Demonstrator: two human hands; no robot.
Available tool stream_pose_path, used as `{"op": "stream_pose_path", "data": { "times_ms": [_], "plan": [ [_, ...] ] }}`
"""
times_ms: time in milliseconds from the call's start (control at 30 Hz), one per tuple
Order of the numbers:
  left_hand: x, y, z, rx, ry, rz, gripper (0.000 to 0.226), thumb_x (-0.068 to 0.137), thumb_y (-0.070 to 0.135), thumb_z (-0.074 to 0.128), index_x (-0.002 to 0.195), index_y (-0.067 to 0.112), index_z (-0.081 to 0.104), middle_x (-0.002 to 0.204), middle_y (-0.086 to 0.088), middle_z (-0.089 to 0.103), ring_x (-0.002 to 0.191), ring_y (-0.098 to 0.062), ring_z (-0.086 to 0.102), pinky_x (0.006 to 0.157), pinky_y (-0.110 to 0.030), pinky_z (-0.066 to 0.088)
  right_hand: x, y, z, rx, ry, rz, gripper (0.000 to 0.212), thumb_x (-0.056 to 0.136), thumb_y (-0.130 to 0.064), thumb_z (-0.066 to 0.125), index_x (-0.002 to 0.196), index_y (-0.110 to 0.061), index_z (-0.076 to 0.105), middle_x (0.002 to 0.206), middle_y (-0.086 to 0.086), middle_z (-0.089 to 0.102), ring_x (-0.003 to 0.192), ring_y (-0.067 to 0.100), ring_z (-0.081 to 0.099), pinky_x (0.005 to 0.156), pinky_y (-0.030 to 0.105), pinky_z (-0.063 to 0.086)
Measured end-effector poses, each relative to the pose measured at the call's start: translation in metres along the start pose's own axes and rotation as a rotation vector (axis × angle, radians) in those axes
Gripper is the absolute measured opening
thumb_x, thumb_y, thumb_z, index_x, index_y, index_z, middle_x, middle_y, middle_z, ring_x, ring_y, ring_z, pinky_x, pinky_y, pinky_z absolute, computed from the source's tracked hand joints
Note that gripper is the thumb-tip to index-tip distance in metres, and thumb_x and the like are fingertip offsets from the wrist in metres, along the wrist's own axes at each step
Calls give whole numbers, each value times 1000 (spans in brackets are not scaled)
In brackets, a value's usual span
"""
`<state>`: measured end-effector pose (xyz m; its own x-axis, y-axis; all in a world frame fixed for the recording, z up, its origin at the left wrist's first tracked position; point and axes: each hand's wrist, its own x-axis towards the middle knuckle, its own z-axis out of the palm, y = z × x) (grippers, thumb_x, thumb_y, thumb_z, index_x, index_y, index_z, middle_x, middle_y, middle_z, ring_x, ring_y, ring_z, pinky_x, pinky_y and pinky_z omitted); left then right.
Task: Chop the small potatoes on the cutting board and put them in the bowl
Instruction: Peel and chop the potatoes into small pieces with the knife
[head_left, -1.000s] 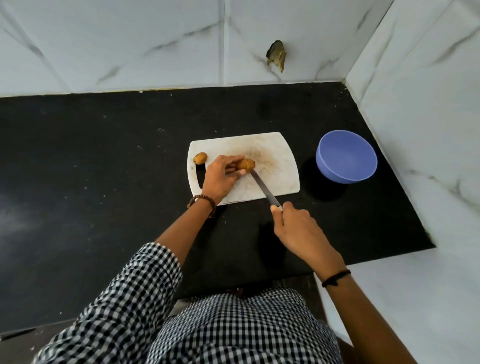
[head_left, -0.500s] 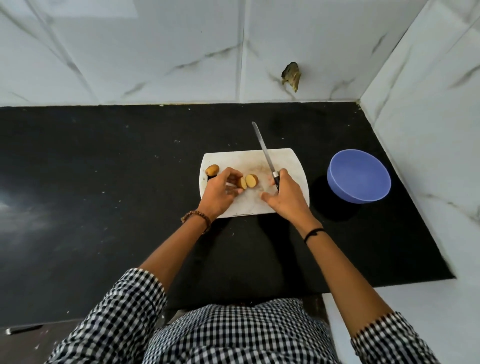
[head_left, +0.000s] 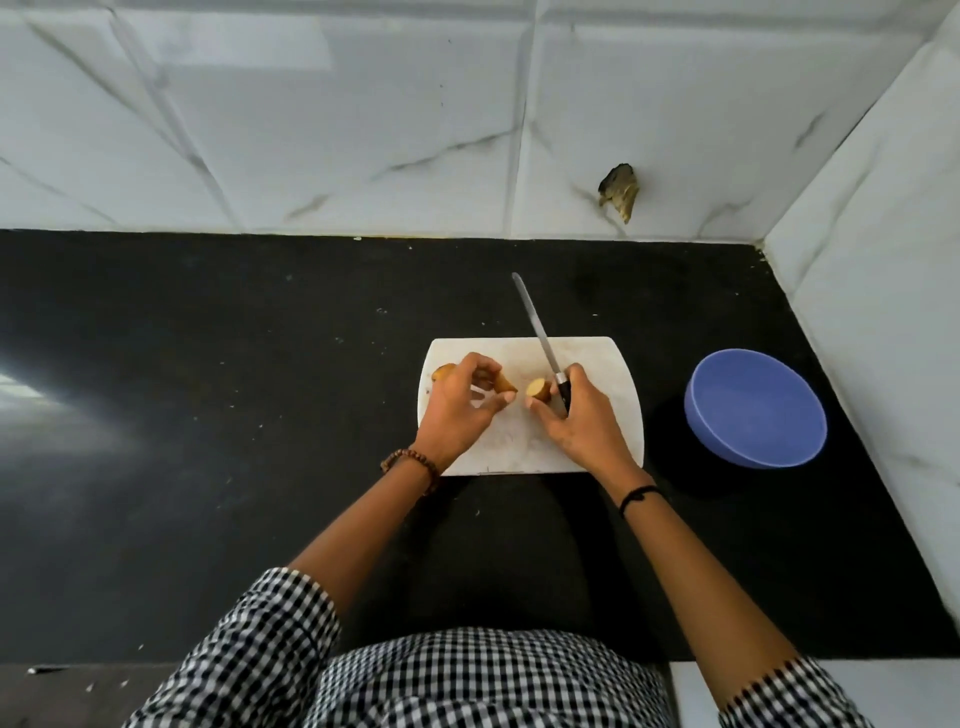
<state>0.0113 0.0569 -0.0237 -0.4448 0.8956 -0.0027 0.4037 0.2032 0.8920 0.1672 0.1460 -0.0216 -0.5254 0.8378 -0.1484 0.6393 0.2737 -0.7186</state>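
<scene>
Left hand (head_left: 457, 410): curled over one potato half (head_left: 505, 385), fingertips pinching it against the cutting board (head_left: 597, 364)
Right hand (head_left: 582, 421): closed round the knife (head_left: 540, 340) handle, blade pointing away past the board's far edge; thumb touching the other potato half (head_left: 538, 388), cut face up
Whole potato (head_left: 442, 372): at the board's left edge, partly hidden behind the left hand
Bowl (head_left: 756, 408): blue, on the black counter (head_left: 208, 415) right of the board, apart from it

Glossy black countertop (head_left: 208, 415), scuffed white plastic cutting board (head_left: 613, 374), smooth matt blue bowl (head_left: 753, 410)
</scene>
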Motion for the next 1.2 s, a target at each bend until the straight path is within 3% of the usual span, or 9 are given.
{"op": "stream_pose_path", "data": {
  "times_ms": [67, 167, 333, 467, 633, 767, 933, 1067, 1200],
  "plan": [
    [8, 4, -2, 102, 79, 49, 32, 83, 29, 73, 109, 24, 56, 99, 13, 63, 96, -4, 57, 83, -18, 46, 1, 0, -3, 7, 43, 43, 36, 86, -38, 73, 104, -22, 46, 93, -4, 58, 84, 10, 59, 77, 27, 52],
    [26, 7, -9, 502, 200, 150, 30, 83, 40, 67, 108, 27, 59, 103, 11, 63, 97, -7, 52, 83, -22, 38, 3, 4, -7, 21, 59, 81, 39, 82, -37, 77, 102, -22, 47, 91, -5, 59, 82, 9, 59, 74, 26, 50],
    [49, 7, -12, 899, 105, 127, 31, 85, 44, 54, 106, 25, 65, 97, 4, 60, 95, -15, 46, 83, -32, 33, 5, 10, -14, -2, 76, 110, 36, 80, -38, 77, 93, -23, 47, 86, -3, 58, 77, 14, 60, 72, 35, 55],
    [53, 5, -10, 959, 25, 92, 32, 86, 43, 49, 105, 23, 65, 97, 4, 58, 95, -16, 45, 84, -34, 34, 7, 13, -19, -35, 51, 127, 34, 80, -41, 74, 93, -23, 48, 89, -3, 61, 79, 14, 60, 75, 40, 56],
    [46, 4, -6, 855, 50, 205, 33, 87, 38, 57, 116, 22, 63, 113, 2, 61, 111, -17, 48, 101, -36, 33, 14, 12, -24, -109, 2, 111, 37, 81, -46, 72, 99, -24, 47, 91, -5, 63, 80, 12, 61, 69, 34, 54],
    [32, 9, 2, 755, 42, 298, 26, 84, 32, 63, 108, 23, 68, 102, 5, 65, 107, -15, 50, 95, -31, 36, 18, 5, -26, -232, -52, 109, 40, 84, -52, 65, 105, -23, 47, 90, -4, 61, 79, 16, 61, 63, 32, 48],
    [20, 5, 14, 707, -8, 257, 25, 82, 30, 65, 106, 24, 70, 98, 6, 67, 106, -16, 51, 92, -33, 37, 19, 1, -18, -326, -44, 104, 42, 86, -55, 61, 105, -20, 49, 94, 0, 62, 81, 22, 59, 63, 32, 42],
    [17, 6, 20, 675, -21, 267, 26, 82, 32, 65, 106, 23, 69, 93, 7, 67, 101, -17, 50, 85, -35, 42, 15, 7, -20, -190, -20, 149, 49, 85, -68, 56, 100, -22, 50, 86, -7, 59, 78, 15, 58, 65, 35, 50],
    [18, 11, 29, 634, -17, 299, 28, 83, 38, 67, 108, 24, 68, 95, 9, 66, 96, -14, 48, 80, -27, 34, 5, 17, -28, -38, 56, 162, 32, 95, -51, 53, 104, -21, 58, 89, -7, 63, 81, 9, 60, 65, 25, 48]
  ]
}}
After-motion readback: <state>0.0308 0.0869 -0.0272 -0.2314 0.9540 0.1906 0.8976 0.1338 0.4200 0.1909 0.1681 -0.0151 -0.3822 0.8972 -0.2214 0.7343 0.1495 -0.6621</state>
